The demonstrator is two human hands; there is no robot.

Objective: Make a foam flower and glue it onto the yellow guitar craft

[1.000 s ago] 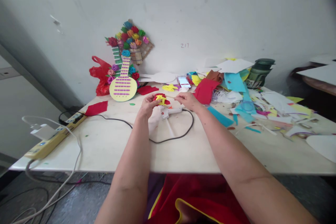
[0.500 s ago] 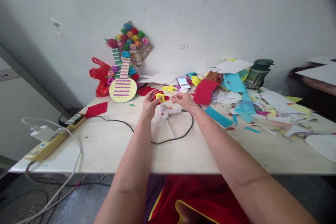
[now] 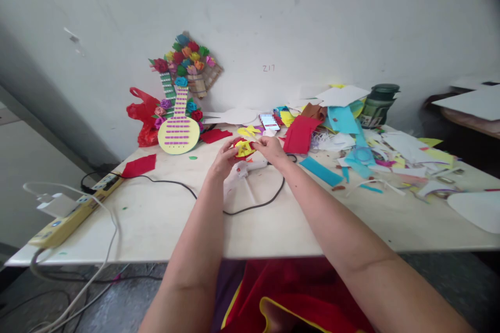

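Fingers of my left hand are closed on the left edge of a red and yellow paper flower, held above the table. My right hand is pinched at the flower's right side, and a thin pale stick seems to be between its fingers, too small to make out well. Just below the flower, a white glue gun lies on the table with its black cord curving round to the right. Yellow paper pieces lie behind my hands.
Left: a round yellow paper instrument with flowers, a red bag and a power strip. Right: a phone, red paper, a blue strip, paper scraps and a dark green bottle.
My right hand has come closer to my left, up to the flower's edge. The flower's yellow middle now faces the camera more openly. The whole view has shifted slightly.
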